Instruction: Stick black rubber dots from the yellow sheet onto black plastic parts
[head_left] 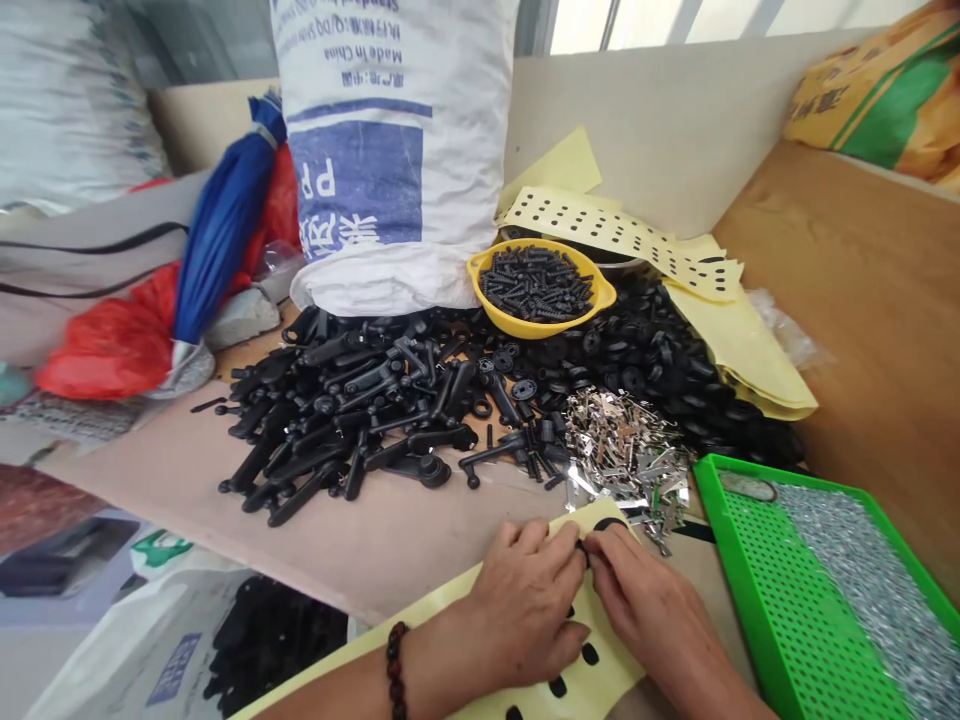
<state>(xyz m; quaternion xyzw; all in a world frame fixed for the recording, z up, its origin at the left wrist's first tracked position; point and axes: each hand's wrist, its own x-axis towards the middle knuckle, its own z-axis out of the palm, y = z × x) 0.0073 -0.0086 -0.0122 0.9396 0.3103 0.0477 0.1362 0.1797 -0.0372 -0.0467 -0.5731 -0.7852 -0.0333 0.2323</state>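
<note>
A yellow backing sheet (442, 610) with small black oval pads (590, 653) on it lies at the table's front. My left hand (517, 600), with a dark bead bracelet (396, 670) at the wrist, rests on the sheet, thumb apart from the bent fingers. Its index fingertip touches a small black pad (583, 552). From the other side, my right hand (645, 605) is closed, pinching that pad between thumb and fingertips. A larger black shape (609, 523) shows at the sheet's far edge. Small metal pieces (622, 440) lie heaped just beyond my hands.
Black crank handles (337, 410) are piled at left, round black parts (637, 340) at right. A yellow basket (536, 330) of black screw-like pieces stands before a white sack (397, 150). A green tray (780, 600) holds small silvery parts. A blue umbrella (229, 210) leans at left.
</note>
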